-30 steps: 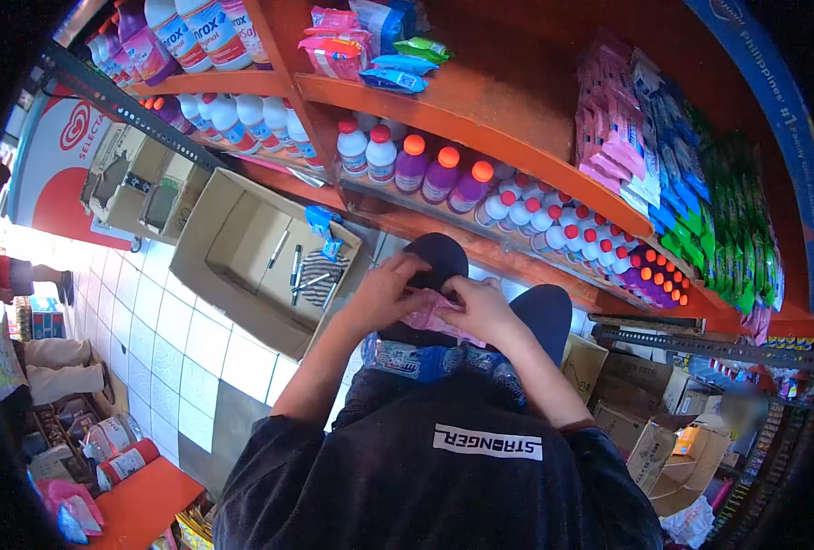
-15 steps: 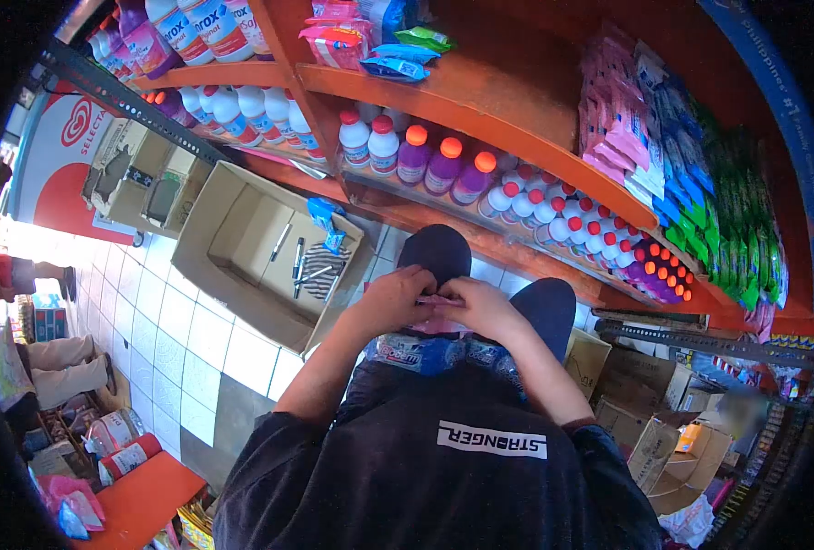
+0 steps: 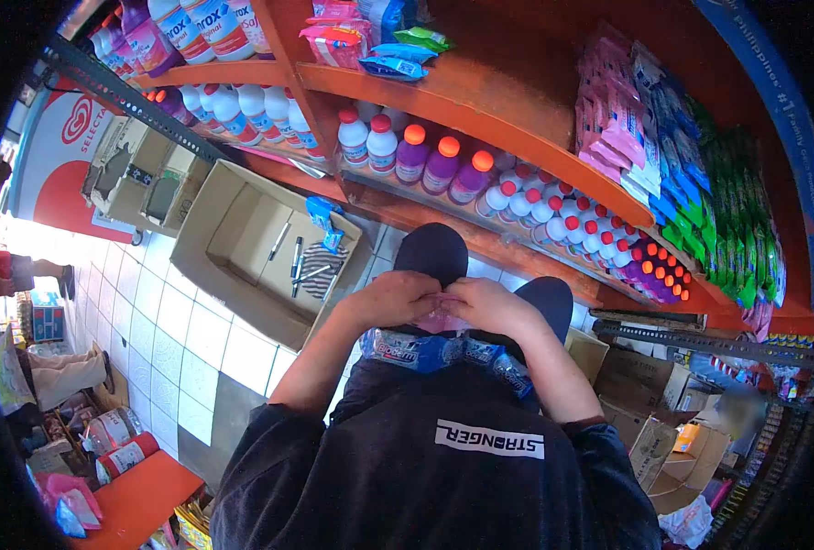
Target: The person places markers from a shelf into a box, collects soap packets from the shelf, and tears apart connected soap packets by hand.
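Observation:
Between my two hands, above my lap, is a small pink plastic packet (image 3: 441, 321). My left hand (image 3: 395, 297) pinches it near its upper edge, with fingers bent inward. My right hand (image 3: 491, 305) grips the same edge from the other side, and the fingertips of both hands almost meet. Much of the packet lies behind my fingers. Blue Bioderm packs (image 3: 413, 351) rest on my lap just below, with another blue pack (image 3: 513, 374) beside my right forearm.
An open cardboard box (image 3: 242, 215) on the tiled floor holds pens and a striped cloth (image 3: 322, 268); a blue packet (image 3: 322, 213) lies at its edge. Orange shelves (image 3: 480, 101) ahead carry bottles (image 3: 441, 165) and stacked sachets (image 3: 613, 128). Cartons (image 3: 640, 376) stand right; a person's legs (image 3: 63, 378) show left.
My hands have drawn slightly closer to my body, still on the pink packet. My fingers now cover more of its upper edge. The surroundings look the same.

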{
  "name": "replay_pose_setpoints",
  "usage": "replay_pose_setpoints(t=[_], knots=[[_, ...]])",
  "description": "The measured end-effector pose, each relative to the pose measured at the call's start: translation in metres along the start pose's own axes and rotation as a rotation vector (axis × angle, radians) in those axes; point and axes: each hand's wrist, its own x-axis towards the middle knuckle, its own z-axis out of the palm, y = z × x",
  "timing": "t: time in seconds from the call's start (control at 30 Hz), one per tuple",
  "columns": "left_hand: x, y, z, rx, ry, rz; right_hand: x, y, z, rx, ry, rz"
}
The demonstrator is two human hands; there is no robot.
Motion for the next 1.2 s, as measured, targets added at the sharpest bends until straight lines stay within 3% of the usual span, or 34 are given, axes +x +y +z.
replay_pose_setpoints(t=[0.2,0.5,0.6,0.7,0.8,0.9,1.0,1.07,1.2], knots=[[0.005,0.004,-0.004,-0.266,0.022,0.177,-0.013,-0.007,-0.014,0.087,0.054,-0.135],[0.013,0.002,0.009,-0.67,0.082,0.175,-0.024,-0.014,-0.026,0.194,0.171,-0.17],[0.014,0.008,-0.002,-0.512,-0.082,0.058,-0.03,-0.012,-0.032,0.107,0.095,-0.167],[0.024,0.011,-0.012,-0.128,-0.317,-0.018,-0.033,-0.013,-0.036,-0.027,-0.007,-0.105],[0.038,0.009,-0.006,0.024,-0.378,-0.065,-0.034,-0.008,-0.032,-0.151,0.006,-0.038],[0.048,0.012,-0.005,0.086,-0.44,-0.046,-0.038,-0.005,-0.033,-0.191,0.038,0.023],[0.051,0.016,0.0,-0.076,-0.326,0.085,-0.044,-0.006,-0.044,-0.213,0.011,0.036],[0.05,0.031,-0.007,-0.132,-0.368,0.002,-0.05,-0.007,-0.052,-0.198,0.001,0.049],[0.055,0.039,-0.006,-0.078,-0.334,0.038,-0.059,-0.002,-0.051,-0.125,0.051,-0.072]])
